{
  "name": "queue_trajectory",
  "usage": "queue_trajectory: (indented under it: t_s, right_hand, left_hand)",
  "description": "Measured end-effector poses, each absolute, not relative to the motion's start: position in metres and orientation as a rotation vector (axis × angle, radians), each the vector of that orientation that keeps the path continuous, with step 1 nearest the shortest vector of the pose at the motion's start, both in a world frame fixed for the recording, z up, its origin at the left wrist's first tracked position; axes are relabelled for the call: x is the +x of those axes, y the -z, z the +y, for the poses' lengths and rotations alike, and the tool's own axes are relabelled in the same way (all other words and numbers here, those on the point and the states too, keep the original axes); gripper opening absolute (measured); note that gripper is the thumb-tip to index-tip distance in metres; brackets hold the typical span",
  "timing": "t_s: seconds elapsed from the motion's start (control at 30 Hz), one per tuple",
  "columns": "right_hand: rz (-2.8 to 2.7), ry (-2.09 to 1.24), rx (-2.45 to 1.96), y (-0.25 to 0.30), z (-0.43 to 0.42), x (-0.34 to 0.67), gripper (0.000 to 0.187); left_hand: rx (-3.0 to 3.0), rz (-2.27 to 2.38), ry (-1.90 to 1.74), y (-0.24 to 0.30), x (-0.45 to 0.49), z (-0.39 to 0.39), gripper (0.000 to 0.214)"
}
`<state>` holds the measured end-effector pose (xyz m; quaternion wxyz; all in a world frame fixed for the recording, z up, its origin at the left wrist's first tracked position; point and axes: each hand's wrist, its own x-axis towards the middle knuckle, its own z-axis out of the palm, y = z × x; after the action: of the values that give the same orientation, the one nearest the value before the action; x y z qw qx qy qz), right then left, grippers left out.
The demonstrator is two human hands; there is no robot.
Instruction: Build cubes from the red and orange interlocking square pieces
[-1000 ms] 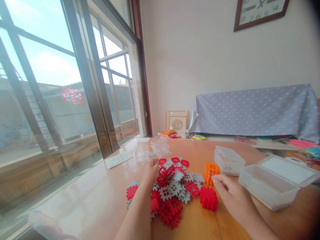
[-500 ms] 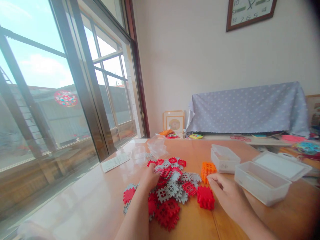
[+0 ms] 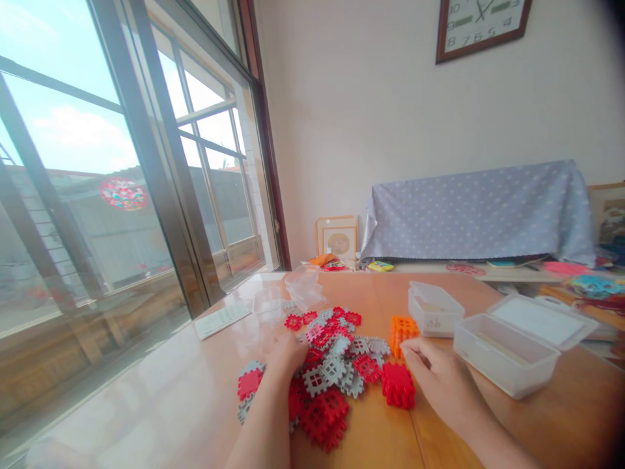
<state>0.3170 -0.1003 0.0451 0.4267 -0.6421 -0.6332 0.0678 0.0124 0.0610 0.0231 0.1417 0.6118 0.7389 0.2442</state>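
A heap of flat red and grey interlocking tiles (image 3: 336, 365) lies on the wooden table (image 3: 195, 404). My left hand (image 3: 287, 355) rests on the heap's left side with its fingers curled down among the tiles, so what they grip is hidden. An assembled red cube (image 3: 398, 384) stands at the heap's right edge, and an orange cube (image 3: 403, 332) stands behind it. My right hand (image 3: 434, 381) lies on the table just right of the red cube, fingers curled under, with nothing showing in them.
Two open white plastic boxes (image 3: 434, 309) (image 3: 508, 355) stand at the right. Clear small containers (image 3: 303, 290) and a paper sheet (image 3: 222, 319) lie beyond the heap. A large window (image 3: 97, 195) runs along the left. A covered bench (image 3: 478, 212) stands behind the table.
My left hand has drawn back from the heap's far edge to its near left side. My right hand has stayed beside the red cube. The view shifted slightly.
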Motion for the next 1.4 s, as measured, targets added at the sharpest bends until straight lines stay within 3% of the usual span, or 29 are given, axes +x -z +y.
queue_trajectory:
  t_s: [0.5,0.63,0.8,1.0,1.23,1.4]
  right_hand:
    - [-1.555,-0.232,-1.609,-0.043,-0.098,0.318,0.035]
    - [-1.554,-0.223,-1.614,-0.042,-0.096,0.317,0.035]
    - [-1.524,-0.235,-1.606,-0.049,-0.102,0.312,0.035]
    - [-1.511,-0.314,-1.546,-0.055,-0.106,0.31,0.035]
    - [-1.326,-0.756,-1.401,-0.054,-0.103,0.304,0.05]
    - [-1.321,-0.936,-1.245,-0.058,-0.105,0.296,0.066]
  left_hand:
    - [1.781,2.024,-0.911,-0.037,0.011,0.061,0.011]
    - [1.751,1.987,-1.076,-0.042,0.011,0.061,0.02]
    - [1.529,1.442,-1.463,-0.052,0.021,0.057,0.026]
    - [1.436,1.031,-1.435,-0.073,0.048,0.027,0.021]
    - [1.782,0.77,-1.312,-0.072,0.101,-0.022,0.01]
    - [2.172,0.573,-1.312,-0.061,0.122,-0.048,0.021]
